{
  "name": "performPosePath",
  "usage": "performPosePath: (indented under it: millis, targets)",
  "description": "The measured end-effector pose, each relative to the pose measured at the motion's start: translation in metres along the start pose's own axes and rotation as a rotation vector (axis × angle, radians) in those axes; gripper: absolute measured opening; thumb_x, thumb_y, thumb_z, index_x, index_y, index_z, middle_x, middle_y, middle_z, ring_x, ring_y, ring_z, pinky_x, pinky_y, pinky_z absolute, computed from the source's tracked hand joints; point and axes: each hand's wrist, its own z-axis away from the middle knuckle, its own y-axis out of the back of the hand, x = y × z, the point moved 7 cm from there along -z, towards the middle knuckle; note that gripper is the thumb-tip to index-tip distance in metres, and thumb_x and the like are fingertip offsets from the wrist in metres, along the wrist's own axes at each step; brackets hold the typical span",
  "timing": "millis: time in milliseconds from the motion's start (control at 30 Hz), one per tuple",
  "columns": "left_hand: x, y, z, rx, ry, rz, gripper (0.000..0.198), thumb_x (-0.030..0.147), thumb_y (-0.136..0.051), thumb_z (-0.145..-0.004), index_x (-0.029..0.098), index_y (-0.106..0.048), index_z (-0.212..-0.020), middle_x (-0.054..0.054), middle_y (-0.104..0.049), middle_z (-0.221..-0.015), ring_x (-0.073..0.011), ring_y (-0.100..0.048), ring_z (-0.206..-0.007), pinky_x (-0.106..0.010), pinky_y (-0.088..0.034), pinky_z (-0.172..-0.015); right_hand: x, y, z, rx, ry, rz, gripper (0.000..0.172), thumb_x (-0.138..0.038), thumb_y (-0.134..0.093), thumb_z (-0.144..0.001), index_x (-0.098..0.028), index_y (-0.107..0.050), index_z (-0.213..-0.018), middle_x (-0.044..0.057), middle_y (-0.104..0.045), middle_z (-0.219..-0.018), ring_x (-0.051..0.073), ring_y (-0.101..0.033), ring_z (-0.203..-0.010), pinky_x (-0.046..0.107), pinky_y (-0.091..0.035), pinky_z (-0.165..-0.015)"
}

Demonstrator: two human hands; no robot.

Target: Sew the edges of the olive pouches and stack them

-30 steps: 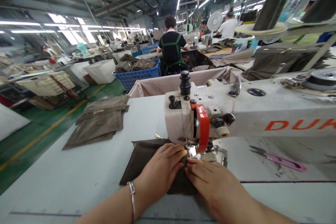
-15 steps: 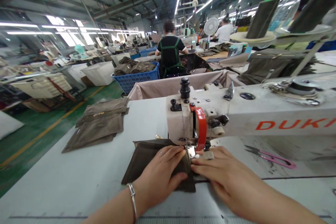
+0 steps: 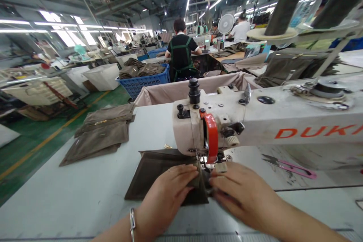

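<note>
A dark olive-brown fabric piece with layered edges lies on the sewing table, its right edge beneath the needle area of a white sewing machine. My left hand rests on the fabric with fingers stretched out and close together, the tips just left of the presser foot. At the right edge of the fabric, just in front of the foot, my right hand has its fingers bent around a dark edge; they are slightly blurred. A brass-coloured zipper pull shows at the far edge of the piece.
Pink-handled thread snips lie under the machine arm. Stacked fabric pieces sit at the table's left. Behind the machine is a cloth-lined bin, with a blue basket and a seated person beyond. Thread cones stand at right.
My right hand's fingers have gone from lying flat to bending at the fabric's edge. My left hand has slid slightly toward me on the piece. The whole view has shifted a little.
</note>
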Motion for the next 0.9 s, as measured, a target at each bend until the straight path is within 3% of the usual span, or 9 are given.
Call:
performPosePath:
  millis: [100, 167, 267, 400, 633, 700, 800, 900]
  targets:
    - [0.006, 0.004, 0.000, 0.071, -0.080, -0.049, 0.038, 0.010, -0.038, -0.095, 0.018, -0.047, -0.131, -0.006, -0.056, -0.130, -0.0144, -0.049, -0.123, -0.032, -0.043, -0.107, -0.027, -0.003, 0.001, -0.112, 0.139, -0.113, 0.023, -0.018, -0.054, -0.087, -0.022, -0.062, -0.108, 0.005, -0.064, -0.104, 0.020, -0.056, -0.102, 0.036, -0.044, -0.090]
    - [0.018, -0.003, 0.000, 0.026, -0.204, -0.149, 0.037, 0.009, -0.036, -0.095, 0.013, -0.046, -0.130, -0.009, -0.057, -0.129, -0.0159, -0.048, -0.124, -0.034, -0.040, -0.110, -0.032, -0.005, -0.001, -0.130, 0.122, -0.136, 0.020, -0.017, -0.054, -0.087, -0.022, -0.064, -0.104, 0.004, -0.065, -0.096, 0.019, -0.057, -0.097, 0.035, -0.045, -0.088]
    - [0.022, -0.018, 0.000, -0.072, -0.254, -0.251, 0.036, 0.008, -0.039, -0.094, 0.011, -0.047, -0.129, -0.009, -0.057, -0.129, -0.0183, -0.046, -0.126, -0.038, -0.035, -0.113, -0.032, -0.009, -0.003, -0.128, 0.098, -0.125, 0.020, -0.015, -0.051, -0.089, -0.022, -0.066, -0.100, 0.003, -0.065, -0.090, 0.018, -0.057, -0.095, 0.034, -0.044, -0.086]
    - [0.017, -0.027, -0.002, -0.129, -0.235, -0.265, 0.036, 0.012, -0.043, -0.094, 0.011, -0.047, -0.130, -0.008, -0.056, -0.129, -0.0185, -0.044, -0.128, -0.036, -0.034, -0.114, -0.031, -0.012, -0.003, -0.130, 0.079, -0.099, 0.020, -0.016, -0.051, -0.090, -0.023, -0.067, -0.099, 0.003, -0.066, -0.089, 0.018, -0.058, -0.093, 0.033, -0.045, -0.084]
    - [0.014, -0.016, -0.013, -0.070, -0.183, -0.223, 0.033, 0.009, -0.045, -0.093, 0.015, -0.052, -0.124, -0.006, -0.058, -0.127, -0.0155, -0.048, -0.123, -0.033, -0.038, -0.111, -0.027, -0.014, -0.003, -0.089, 0.081, -0.033, 0.024, -0.015, -0.047, -0.088, -0.020, -0.066, -0.103, 0.007, -0.065, -0.092, 0.020, -0.058, -0.093, 0.033, -0.047, -0.082]
    - [0.006, -0.012, -0.010, -0.072, -0.137, -0.254, 0.040, 0.009, -0.048, -0.091, 0.019, -0.049, -0.129, -0.006, -0.053, -0.133, -0.0188, -0.042, -0.129, -0.040, -0.036, -0.112, -0.024, -0.013, -0.002, -0.077, 0.073, -0.022, 0.025, -0.014, -0.047, -0.087, -0.019, -0.066, -0.104, 0.008, -0.065, -0.099, 0.021, -0.057, -0.095, 0.035, -0.047, -0.082]
    - [-0.017, -0.001, -0.002, -0.080, -0.016, -0.357, 0.064, 0.018, -0.064, -0.085, 0.027, -0.035, -0.141, -0.009, -0.037, -0.145, -0.0308, -0.027, -0.137, -0.057, -0.031, -0.110, -0.021, -0.011, 0.000, -0.049, 0.056, 0.000, 0.027, -0.014, -0.049, -0.085, -0.020, -0.065, -0.105, 0.008, -0.059, -0.121, 0.024, -0.052, -0.108, 0.039, -0.045, -0.089]
    - [-0.028, 0.011, 0.004, -0.099, 0.032, -0.412, 0.078, 0.025, -0.073, -0.079, 0.027, -0.030, -0.144, -0.012, -0.029, -0.148, -0.0369, -0.021, -0.137, -0.061, -0.030, -0.108, -0.021, -0.011, -0.001, -0.054, 0.056, 0.001, 0.029, -0.013, -0.048, -0.085, -0.022, -0.064, -0.108, 0.007, -0.055, -0.128, 0.025, -0.051, -0.111, 0.043, -0.043, -0.092]
